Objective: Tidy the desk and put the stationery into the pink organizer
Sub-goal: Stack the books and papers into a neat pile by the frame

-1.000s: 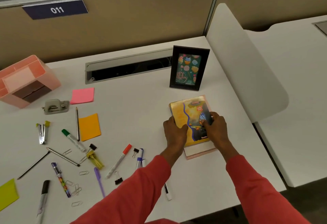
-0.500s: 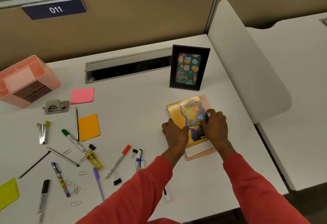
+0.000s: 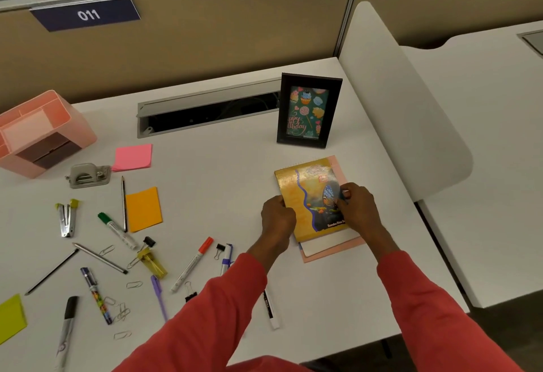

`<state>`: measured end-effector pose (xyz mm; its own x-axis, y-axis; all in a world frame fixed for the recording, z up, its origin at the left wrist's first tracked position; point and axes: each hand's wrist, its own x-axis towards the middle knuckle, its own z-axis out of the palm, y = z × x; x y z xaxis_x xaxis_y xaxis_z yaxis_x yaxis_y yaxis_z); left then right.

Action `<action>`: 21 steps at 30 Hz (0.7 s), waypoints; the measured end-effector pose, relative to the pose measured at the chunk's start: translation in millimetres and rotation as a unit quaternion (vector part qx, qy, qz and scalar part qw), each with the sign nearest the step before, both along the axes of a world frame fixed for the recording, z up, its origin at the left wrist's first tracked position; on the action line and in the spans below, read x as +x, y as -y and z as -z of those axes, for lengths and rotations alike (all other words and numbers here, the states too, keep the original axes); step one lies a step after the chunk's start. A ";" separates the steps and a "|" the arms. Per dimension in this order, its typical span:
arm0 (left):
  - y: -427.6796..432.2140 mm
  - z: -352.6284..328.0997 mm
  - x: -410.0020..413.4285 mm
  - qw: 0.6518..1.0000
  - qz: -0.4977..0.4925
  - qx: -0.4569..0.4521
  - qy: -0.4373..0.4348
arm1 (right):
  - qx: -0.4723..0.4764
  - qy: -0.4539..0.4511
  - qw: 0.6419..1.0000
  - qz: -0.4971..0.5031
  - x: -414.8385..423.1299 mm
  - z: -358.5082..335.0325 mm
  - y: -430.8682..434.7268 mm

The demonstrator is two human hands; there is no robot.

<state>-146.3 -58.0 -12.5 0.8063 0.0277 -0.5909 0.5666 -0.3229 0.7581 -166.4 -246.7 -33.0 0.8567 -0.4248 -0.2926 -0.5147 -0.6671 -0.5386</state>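
**Squaring the notepad stack; the loose stationery not yet gathered**

The white desk (image 3: 235, 166) is far from tidy, so I judge the task to be at an early step: straightening the pile at the right before any sorting. The pink organizer (image 3: 44, 133) stands at the far left edge, well apart from both hands, with nothing showing above its open top.

The yellow spiral notepad (image 3: 305, 195) lies skewed on a white pad (image 3: 326, 244) and a pink sheet (image 3: 332, 251), just in front of the upright picture frame (image 3: 308, 110). Its cover is glossy, with a blue ribbon pattern.

The left hand (image 3: 277, 219) curls its fingers round the notepad's left edge. The right hand (image 3: 360, 207) pinches the right edge, its fingers bent over the cover.

The next move probably calls for turning the notepad until its edges match the pile's, then reaching left for the green-capped marker (image 3: 117, 230), the pens and the paper clips (image 3: 123, 310).
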 end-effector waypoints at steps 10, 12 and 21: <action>2.1 -4.7 -3.1 0.999 0.012 0.016 -0.046 | 0.005 -0.040 0.998 0.052 -14.5 -11.8 1.8; 4.0 -4.6 -5.6 0.999 0.017 0.022 -0.047 | 0.003 -0.037 0.998 0.057 -16.9 -12.0 0.2; 1.1 -6.9 -7.4 0.999 0.013 0.011 -0.041 | 0.021 -0.028 0.997 0.067 -24.0 -14.8 0.3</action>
